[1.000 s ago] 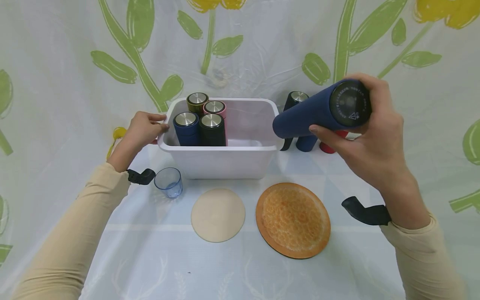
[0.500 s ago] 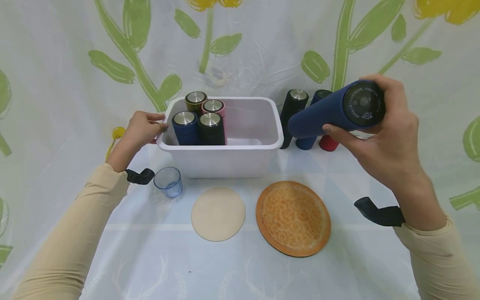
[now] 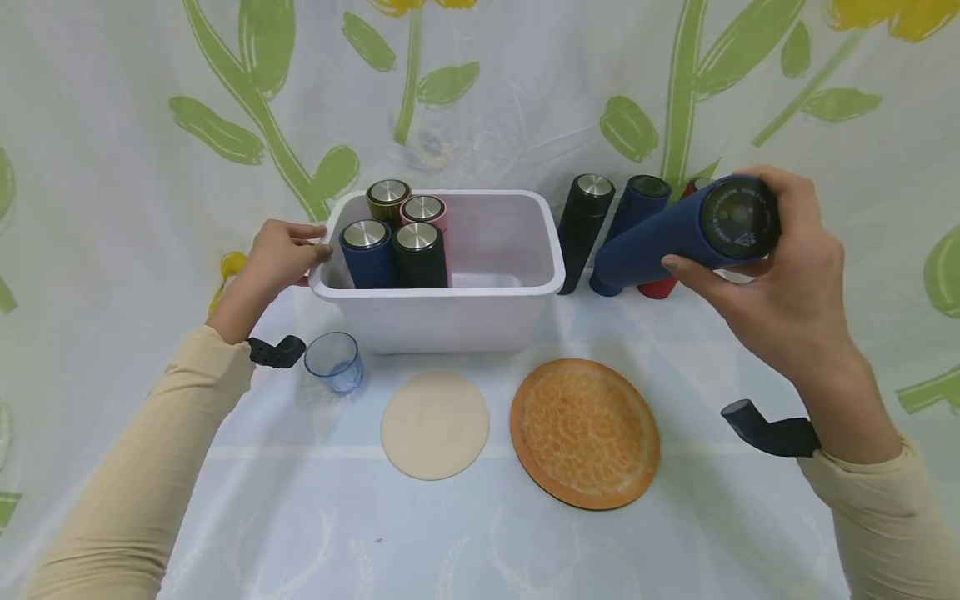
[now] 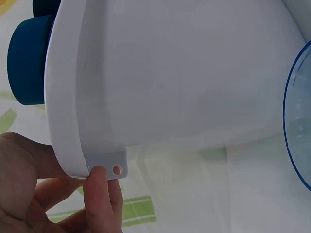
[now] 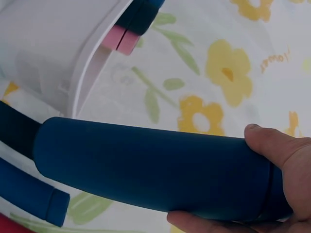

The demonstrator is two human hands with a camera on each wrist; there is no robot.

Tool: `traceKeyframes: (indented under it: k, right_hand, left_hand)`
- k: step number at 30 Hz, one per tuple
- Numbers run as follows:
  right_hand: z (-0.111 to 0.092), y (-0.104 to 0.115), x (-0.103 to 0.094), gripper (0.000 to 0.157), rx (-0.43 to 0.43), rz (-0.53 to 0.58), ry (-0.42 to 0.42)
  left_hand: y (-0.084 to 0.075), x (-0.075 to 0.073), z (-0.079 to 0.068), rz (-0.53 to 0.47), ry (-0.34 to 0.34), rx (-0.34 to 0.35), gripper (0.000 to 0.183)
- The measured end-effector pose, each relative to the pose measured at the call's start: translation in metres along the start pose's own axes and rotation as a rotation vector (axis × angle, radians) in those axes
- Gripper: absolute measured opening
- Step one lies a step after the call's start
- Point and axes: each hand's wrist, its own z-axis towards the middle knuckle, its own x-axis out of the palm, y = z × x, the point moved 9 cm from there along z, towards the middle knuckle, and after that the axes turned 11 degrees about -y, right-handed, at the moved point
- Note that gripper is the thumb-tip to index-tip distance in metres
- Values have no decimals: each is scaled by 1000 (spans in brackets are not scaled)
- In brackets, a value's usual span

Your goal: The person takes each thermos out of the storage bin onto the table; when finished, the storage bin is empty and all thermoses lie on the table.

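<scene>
My right hand (image 3: 783,279) holds a blue thermos (image 3: 660,242) in the air, right of the white plastic bin (image 3: 442,325). It lies tilted, its black printed round end towards the head camera; in the right wrist view fingers and thumb grip that thermos (image 5: 150,170) near one end. At the bin's left end, my left hand (image 3: 281,258) grips the rim, and the left wrist view shows the fingers at a small tab (image 4: 109,165) with a hole. Inside the bin's left half stand several thermoses, among them a navy one (image 3: 367,258), a black one (image 3: 422,260) and a pink one (image 3: 424,208).
Right of the bin stand a black thermos (image 3: 583,237), a blue thermos (image 3: 641,200) and a partly hidden red thermos (image 3: 658,288). In front are a clear blue glass (image 3: 335,364), a pale round disc (image 3: 435,427) and a brown round mat (image 3: 585,433) with a bread-like pattern.
My right hand has carried the blue thermos to the right and slightly down, away from the bin, uncovering more of the standing thermoses. My left hand keeps its grip on the bin.
</scene>
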Motion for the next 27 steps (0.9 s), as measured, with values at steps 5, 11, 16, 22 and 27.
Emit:
traceKeyframes:
  k: [5,11,16,22,27]
  right_hand:
    - [-3,-15,-2,82,50,-12,-13]
    - [-8,-31,-3,83,99,-29,-3]
    - [-12,-42,-2,83,112,-19,2]
    - [-16,-53,0,81,124,-19,10]
    - [-19,-65,-1,79,141,-46,5]
  left_hand:
    - [0,1,1,-4,1,-1,52]
    - [1,2,0,-2,4,-8,51]
    - [2,2,-1,-6,9,-17,52]
    - [1,2,-1,-6,10,-14,52]
    - [1,0,-1,-4,3,-6,52]
